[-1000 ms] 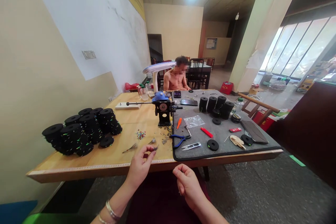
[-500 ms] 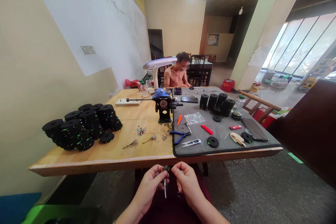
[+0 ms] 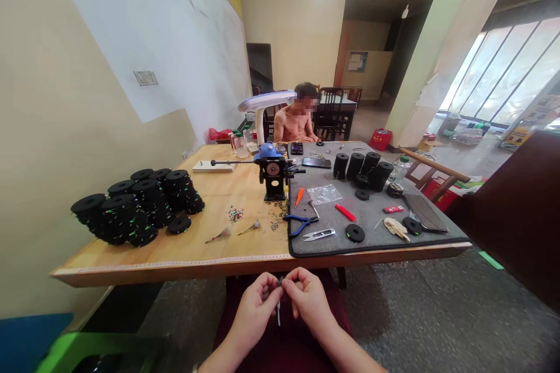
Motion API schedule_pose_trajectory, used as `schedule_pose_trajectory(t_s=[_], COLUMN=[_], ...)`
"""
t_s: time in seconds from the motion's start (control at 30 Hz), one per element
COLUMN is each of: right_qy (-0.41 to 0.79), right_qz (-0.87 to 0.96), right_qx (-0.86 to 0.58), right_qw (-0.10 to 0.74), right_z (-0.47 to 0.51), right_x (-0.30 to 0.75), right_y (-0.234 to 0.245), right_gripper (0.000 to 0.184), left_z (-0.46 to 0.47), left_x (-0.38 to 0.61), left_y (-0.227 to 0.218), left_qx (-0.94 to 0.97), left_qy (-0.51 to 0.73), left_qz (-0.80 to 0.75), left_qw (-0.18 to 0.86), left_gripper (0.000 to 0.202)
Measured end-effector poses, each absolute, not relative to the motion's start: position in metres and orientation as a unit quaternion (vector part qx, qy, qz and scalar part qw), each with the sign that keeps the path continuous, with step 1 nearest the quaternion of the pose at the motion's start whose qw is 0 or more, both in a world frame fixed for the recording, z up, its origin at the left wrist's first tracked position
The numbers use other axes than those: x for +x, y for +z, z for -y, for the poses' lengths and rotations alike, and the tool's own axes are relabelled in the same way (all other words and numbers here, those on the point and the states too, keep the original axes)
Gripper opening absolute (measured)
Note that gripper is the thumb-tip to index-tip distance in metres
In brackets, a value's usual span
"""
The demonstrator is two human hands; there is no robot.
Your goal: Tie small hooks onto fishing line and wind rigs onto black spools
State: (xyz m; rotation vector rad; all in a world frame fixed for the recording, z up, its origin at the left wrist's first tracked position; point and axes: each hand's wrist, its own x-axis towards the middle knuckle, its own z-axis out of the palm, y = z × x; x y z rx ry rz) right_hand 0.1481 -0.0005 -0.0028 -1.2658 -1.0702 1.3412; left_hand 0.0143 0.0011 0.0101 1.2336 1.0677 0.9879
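Observation:
Both my hands meet in front of my lap, below the near edge of the wooden table (image 3: pixel 175 265). My left hand (image 3: pixel 255 310) pinches a small thin piece (image 3: pixel 279 313) that hangs down between the hands, too small to name. My right hand (image 3: pixel 307 299) is closed in a pinch at the top of the same piece. Fingertips of both hands touch each other.
Stacks of black spools (image 3: pixel 135 205) stand on the table's left. A blue hand-cranked winder (image 3: pixel 272 175) is at its middle. The grey mat (image 3: pixel 371 239) carries pliers (image 3: pixel 300 222), snips (image 3: pixel 318 235), red tools and more black spools (image 3: pixel 361 166). A person (image 3: pixel 300 119) sits at the far end.
My left hand came off the table edge with the small piece and dropped to my lap. My right hand moved in to join it, and both now pinch it together.

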Motion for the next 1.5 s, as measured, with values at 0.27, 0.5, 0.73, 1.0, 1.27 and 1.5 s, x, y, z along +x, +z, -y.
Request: schedule_pose_trajectory(t_s=[0.27,0.5,0.73,1.0,1.27,1.5], right_qy=[0.559,0.585,0.6,0.665,0.721,0.746], right_qz=[0.432,0.405,0.4,0.388,0.354,0.334], right_qx=[-0.517,-0.505,-0.499,-0.472,-0.432,-0.409], right_qw=[0.483,0.488,0.479,0.429,0.41,0.405], right_z=[0.0,-0.001,0.001,0.007,0.007,0.007], right_x=[0.148,0.147,0.149,0.147,0.147,0.148], right_y=[0.003,-0.004,-0.009,-0.003,-0.003,-0.001], right_gripper=[0.035,0.036,0.034,0.025,0.024,0.019], left_z=[-0.001,0.0,-0.006,-0.009,-0.007,-0.007], left_x=[0.018,0.016,0.013,0.011,0.011,0.011], left_y=[0.009,0.01,0.001,-0.006,0.0,0.007], left_qx=[0.506,0.411,0.439,0.419,0.423,0.461], left_qy=[0.437,0.423,0.431,0.44,0.419,0.412], left_qz=[-0.44,-0.419,-0.454,-0.457,-0.445,-0.441], left_qw=[0.6,0.69,0.645,0.649,0.669,0.651], left_gripper=[0.029,0.025,0.023,0.024,0.026,0.026])
